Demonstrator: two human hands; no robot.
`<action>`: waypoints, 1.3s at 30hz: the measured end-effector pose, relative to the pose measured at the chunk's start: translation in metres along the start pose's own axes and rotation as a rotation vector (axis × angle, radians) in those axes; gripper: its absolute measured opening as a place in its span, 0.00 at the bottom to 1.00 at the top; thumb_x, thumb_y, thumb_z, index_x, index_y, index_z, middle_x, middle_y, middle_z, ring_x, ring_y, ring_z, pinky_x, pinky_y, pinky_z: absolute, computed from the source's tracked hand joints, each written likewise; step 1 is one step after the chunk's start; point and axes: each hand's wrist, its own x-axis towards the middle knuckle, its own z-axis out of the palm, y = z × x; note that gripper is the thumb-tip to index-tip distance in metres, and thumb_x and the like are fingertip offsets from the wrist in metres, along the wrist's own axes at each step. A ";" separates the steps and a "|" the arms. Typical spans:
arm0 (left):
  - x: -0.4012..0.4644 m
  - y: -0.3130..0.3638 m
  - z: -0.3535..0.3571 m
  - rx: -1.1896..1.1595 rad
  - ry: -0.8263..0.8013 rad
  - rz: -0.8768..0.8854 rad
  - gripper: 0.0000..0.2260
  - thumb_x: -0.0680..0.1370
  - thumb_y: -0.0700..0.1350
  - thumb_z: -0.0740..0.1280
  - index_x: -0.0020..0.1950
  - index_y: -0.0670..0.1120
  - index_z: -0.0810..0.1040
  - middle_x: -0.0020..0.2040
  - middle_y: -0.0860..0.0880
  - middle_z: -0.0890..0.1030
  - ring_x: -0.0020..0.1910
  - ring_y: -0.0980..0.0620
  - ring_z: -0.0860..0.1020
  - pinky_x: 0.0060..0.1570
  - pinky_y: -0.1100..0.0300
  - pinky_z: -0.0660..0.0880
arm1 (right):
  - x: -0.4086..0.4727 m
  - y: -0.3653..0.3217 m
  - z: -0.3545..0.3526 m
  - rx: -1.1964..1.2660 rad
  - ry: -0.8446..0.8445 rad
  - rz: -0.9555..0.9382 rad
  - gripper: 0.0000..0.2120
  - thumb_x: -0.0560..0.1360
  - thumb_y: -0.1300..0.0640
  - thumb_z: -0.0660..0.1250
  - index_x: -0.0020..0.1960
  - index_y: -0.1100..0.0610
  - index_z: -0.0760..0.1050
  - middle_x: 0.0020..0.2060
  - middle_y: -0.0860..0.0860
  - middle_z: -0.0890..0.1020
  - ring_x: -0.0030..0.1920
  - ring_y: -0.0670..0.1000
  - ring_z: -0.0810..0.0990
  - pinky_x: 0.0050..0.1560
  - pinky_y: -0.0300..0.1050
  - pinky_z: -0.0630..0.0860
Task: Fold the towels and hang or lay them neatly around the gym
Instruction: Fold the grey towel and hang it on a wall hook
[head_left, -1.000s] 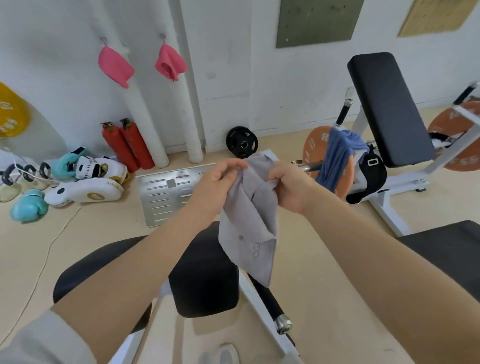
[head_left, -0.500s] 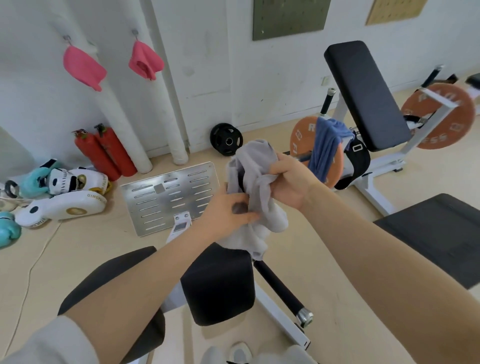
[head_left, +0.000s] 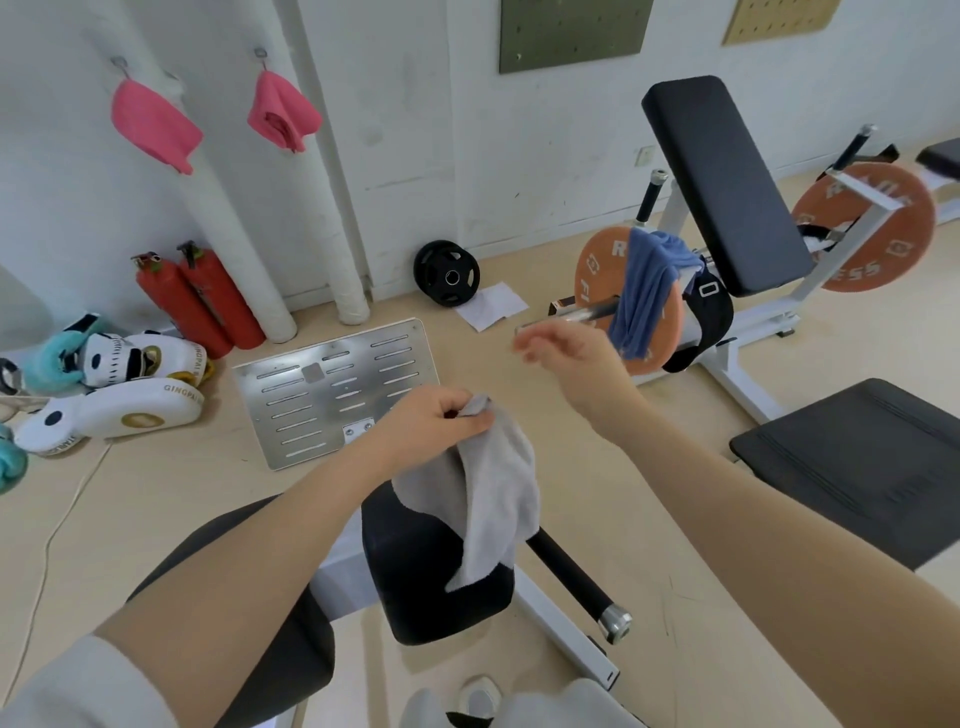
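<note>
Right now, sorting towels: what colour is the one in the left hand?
Grey towel, head view.

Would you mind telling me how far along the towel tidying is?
Done: two pink towels hang on wall hooks, and a blue towel is draped over the barbell. In hand: the left hand holds the grey towel, bunched and unfolded; the right hand is free. Left: folding and placing it.

Grey towel (head_left: 493, 483) – bunched, hanging frm left hand (head_left: 434, 421).

Matt grey terry-cloth towel (head_left: 493, 483)
</note>
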 end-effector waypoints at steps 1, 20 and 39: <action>0.001 0.002 0.000 0.008 -0.008 0.005 0.18 0.77 0.49 0.64 0.44 0.32 0.73 0.35 0.46 0.67 0.34 0.53 0.65 0.37 0.62 0.61 | -0.007 -0.005 0.003 -0.048 -0.157 -0.054 0.08 0.77 0.62 0.62 0.49 0.56 0.79 0.41 0.47 0.81 0.41 0.44 0.78 0.48 0.38 0.74; -0.021 0.047 -0.007 -0.164 0.291 -0.066 0.27 0.82 0.55 0.47 0.39 0.46 0.81 0.46 0.49 0.83 0.48 0.54 0.77 0.56 0.60 0.69 | -0.013 -0.008 -0.008 0.171 -0.679 -0.029 0.04 0.70 0.61 0.62 0.37 0.58 0.71 0.57 0.46 0.73 0.56 0.41 0.71 0.56 0.33 0.65; -0.053 0.056 0.078 -0.316 0.115 -0.240 0.11 0.80 0.49 0.58 0.51 0.45 0.77 0.44 0.46 0.75 0.42 0.49 0.72 0.46 0.62 0.70 | -0.044 0.000 -0.076 0.336 -0.534 0.040 0.06 0.63 0.58 0.61 0.31 0.56 0.64 0.31 0.53 0.63 0.33 0.48 0.63 0.36 0.43 0.59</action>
